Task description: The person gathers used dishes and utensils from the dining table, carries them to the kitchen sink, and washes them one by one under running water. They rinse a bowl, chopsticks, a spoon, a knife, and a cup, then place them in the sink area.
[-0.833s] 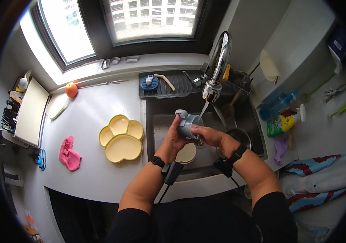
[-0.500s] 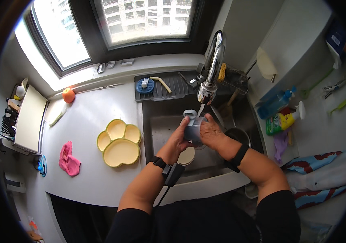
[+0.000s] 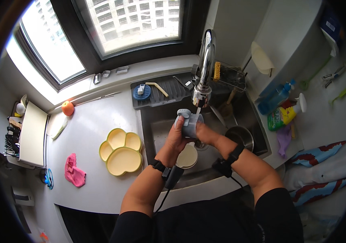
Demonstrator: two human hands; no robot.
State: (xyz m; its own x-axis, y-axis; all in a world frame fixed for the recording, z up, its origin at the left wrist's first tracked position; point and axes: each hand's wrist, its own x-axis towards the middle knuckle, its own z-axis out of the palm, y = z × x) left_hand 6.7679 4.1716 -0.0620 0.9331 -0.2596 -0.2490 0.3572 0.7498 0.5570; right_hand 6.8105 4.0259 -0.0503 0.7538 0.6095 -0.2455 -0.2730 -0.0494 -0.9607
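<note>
Over the sink (image 3: 158, 121), my left hand (image 3: 175, 138) is wrapped round a translucent plastic cup (image 3: 189, 127) with a grey loop handle at its rim. My right hand (image 3: 206, 133) reaches into the cup's mouth, and its fingers are hidden inside. Water runs from the chrome faucet (image 3: 202, 96) just above, down toward the cup and hand. Below my hands a pale round bowl (image 3: 187, 157) sits in the sink. A steel pot (image 3: 243, 137) stands at the sink's right side.
Left of the sink lie a yellow paw-shaped plate (image 3: 124, 160) and a pink cloth (image 3: 75, 171). A dark drying mat (image 3: 165, 95) behind holds a blue round item and a bent tube. On the right stand a blue pump bottle (image 3: 272, 101) and a green-yellow spray bottle (image 3: 280, 117).
My right hand has gone from lying against the cup's side to reaching down into its mouth. My left hand keeps its hold. The whole view has shifted slightly.
</note>
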